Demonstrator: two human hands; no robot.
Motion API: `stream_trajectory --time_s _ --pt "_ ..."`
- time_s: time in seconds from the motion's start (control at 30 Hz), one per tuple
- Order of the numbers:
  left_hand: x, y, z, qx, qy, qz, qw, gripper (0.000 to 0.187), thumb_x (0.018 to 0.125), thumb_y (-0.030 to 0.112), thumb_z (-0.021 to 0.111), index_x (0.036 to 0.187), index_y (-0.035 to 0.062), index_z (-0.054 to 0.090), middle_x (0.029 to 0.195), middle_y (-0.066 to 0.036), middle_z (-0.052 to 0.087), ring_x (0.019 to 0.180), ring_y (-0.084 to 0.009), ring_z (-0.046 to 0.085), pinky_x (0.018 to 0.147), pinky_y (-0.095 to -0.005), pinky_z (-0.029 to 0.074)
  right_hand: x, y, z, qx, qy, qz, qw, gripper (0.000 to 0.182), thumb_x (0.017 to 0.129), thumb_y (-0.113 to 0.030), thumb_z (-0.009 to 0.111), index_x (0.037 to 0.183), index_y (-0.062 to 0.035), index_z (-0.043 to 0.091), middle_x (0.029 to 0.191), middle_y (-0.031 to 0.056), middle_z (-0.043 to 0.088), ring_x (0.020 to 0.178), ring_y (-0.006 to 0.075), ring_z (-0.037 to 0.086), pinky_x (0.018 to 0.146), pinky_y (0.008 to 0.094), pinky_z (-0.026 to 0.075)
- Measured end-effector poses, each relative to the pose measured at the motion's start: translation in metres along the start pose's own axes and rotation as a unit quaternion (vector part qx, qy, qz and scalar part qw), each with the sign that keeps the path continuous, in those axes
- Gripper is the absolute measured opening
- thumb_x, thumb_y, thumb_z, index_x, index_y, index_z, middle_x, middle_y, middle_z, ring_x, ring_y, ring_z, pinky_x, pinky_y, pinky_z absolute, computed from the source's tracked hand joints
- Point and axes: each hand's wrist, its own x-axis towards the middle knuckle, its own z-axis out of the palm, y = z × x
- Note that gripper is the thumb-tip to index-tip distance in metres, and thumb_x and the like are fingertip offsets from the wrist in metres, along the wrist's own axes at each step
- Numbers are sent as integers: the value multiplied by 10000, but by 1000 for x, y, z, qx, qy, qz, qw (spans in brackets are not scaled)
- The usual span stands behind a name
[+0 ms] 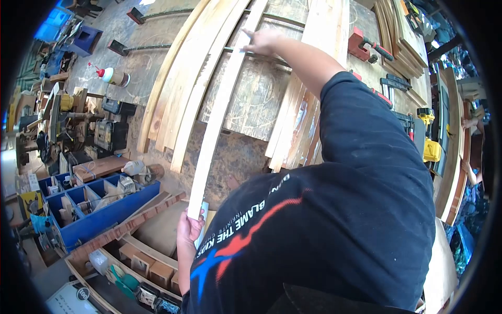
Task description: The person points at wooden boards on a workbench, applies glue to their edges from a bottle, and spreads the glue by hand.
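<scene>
A long, narrow, pale wooden strip (212, 131) runs from the lower left up to the top of the view. At its near end my left hand (190, 228) is closed, fingers wrapped round the wood. Far up the strip, my right hand (264, 42) reaches across from the right, with its thumb and forefinger on the strip's edge. Wider boards (180, 78) lie to the left of the strip, and more boards (324, 31) lie to its right. Dark metal bars (157, 47) cross beneath the wood.
A red-and-white glue bottle (113, 76) stands on the worktable (136, 73). Red clamps (361, 46) and a yellow tool (431, 150) lie at right. A blue divided box (104, 214) sits at lower left. Another person's arm (472, 172) shows at the far right.
</scene>
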Motion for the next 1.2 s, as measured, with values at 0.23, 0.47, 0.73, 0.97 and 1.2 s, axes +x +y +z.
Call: stream_trajectory --time_s 0.23,0.47,0.73,0.97,1.2 --pt "-3 0 1 -4 1 -9 1000 339 1051 286 361 1218 67 559 984 -169 711 707 -224 648 623 -335 532 -7 -12 -29 14 -65 22 998 991 939 -787 390 1644 -139 135 1323 172 664 1289 309 594 1022 410 501" --pt "-5 -1 2 6 31 -11 999 334 1041 276 363 1193 59 566 974 -164 710 695 -221 633 614 -333 509 9 1 6 9 -4 -56 998 1022 954 -773 371 1620 -32 142 1165 214 700 1076 342 676 943 452 533" --pt "-7 3 5 7 39 -14 999 356 1025 250 347 1172 21 575 962 -152 702 696 -213 623 619 -337 505 6 1 -6 -2 5 9 1000 1055 891 -848 390 1637 -133 179 1146 149 737 1037 314 718 915 465 556" --pt "-6 3 -1 17 64 5 998 388 1021 257 339 1175 -1 584 960 -144 696 691 -203 610 607 -330 503 -7 8 -5 -79 29 23 996 1010 939 -820 309 1631 -95 181 1180 152 724 1030 288 724 848 422 581" --pt "0 9 -3 33 83 -5 996 388 1006 251 347 1163 -9 589 938 -134 686 683 -189 597 605 -322 491 -1 11 -17 -73 -40 -13 996 1099 912 -852 316 1616 -20 173 1267 167 692 1147 321 681 960 441 543"
